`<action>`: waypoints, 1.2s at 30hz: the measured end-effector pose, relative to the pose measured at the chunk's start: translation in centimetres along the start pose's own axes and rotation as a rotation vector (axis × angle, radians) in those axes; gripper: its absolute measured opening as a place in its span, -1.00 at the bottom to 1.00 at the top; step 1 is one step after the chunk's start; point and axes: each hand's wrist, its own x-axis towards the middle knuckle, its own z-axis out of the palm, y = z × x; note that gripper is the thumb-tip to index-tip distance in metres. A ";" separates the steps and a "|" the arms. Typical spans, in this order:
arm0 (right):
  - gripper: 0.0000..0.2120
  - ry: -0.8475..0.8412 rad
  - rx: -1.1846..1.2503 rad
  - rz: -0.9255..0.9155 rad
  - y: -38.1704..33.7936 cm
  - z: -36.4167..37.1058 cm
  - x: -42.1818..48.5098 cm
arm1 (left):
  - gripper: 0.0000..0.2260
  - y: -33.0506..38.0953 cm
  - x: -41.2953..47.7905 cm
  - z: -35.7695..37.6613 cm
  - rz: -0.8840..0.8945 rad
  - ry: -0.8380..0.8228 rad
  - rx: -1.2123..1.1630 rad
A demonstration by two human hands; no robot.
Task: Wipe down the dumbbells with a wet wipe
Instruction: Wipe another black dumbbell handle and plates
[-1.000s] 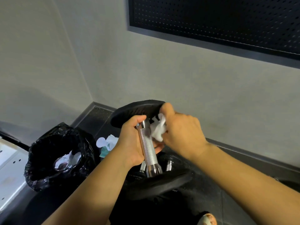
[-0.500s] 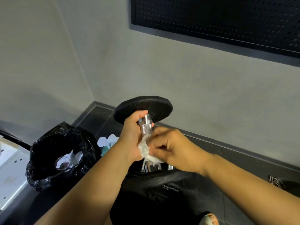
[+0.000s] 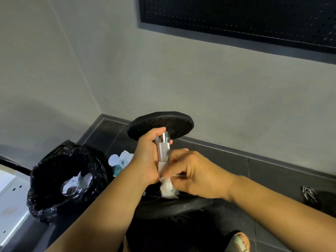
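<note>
A dumbbell (image 3: 163, 150) with a knurled silver handle and black round plates is held upright in the middle of the view. My left hand (image 3: 146, 157) grips the handle from the left, just under the top plate (image 3: 161, 124). My right hand (image 3: 196, 175) pinches a crumpled white wet wipe (image 3: 168, 187) wrapped around the lower part of the handle. The bottom plate (image 3: 174, 206) lies dark below both hands, partly hidden by my arms.
A bin lined with a black bag (image 3: 60, 179), holding used wipes, stands on the left. A wipe packet (image 3: 121, 159) lies behind it on the dark tiled floor. Grey walls meet in the corner behind. A sandalled foot (image 3: 240, 240) shows at the bottom right.
My right hand has slid the wipe from the top of the handle, near the upper plate, down to its lower end. My left hand keeps its grip.
</note>
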 end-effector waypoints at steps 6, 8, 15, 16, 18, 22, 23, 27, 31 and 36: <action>-0.77 0.168 0.010 0.103 2.2 1.5 1.9 | -0.67 -0.5 1.6 -1.9 -0.054 -0.025 0.022; -0.83 0.273 -0.044 0.162 3.1 1.8 3.5 | -0.66 -0.6 2.3 -2.4 -0.083 -0.031 0.021; -0.90 0.187 0.015 0.279 4.6 4.4 4.5 | -0.62 -0.4 4.6 -4.8 -0.105 0.021 -0.005; -0.90 0.114 0.058 0.313 4.8 4.7 4.3 | -0.60 -0.3 4.9 -5.1 -0.111 0.039 0.003; -0.88 0.099 0.173 0.413 5.3 5.3 4.1 | -0.54 -0.2 5.7 -5.8 -0.118 0.055 0.012; -0.92 0.566 0.547 0.702 7.1 4.9 5.3 | -0.56 0.3 7.0 -7.3 -0.166 0.036 0.021; -0.90 0.652 0.530 0.731 7.8 4.4 5.8 | -0.55 0.6 7.3 -7.6 -0.180 0.031 0.035; -0.80 0.694 0.531 0.721 9.4 3.4 8.5 | -0.54 1.8 8.3 -8.3 -0.167 0.014 0.053; -0.72 0.506 0.710 0.595 9.8 3.0 10.4 | -0.51 2.1 8.9 -8.8 -0.157 -0.030 0.045; -0.73 0.693 0.349 0.594 9.1 2.2 11.6 | -0.49 2.0 10.3 -9.1 -0.111 -0.052 0.043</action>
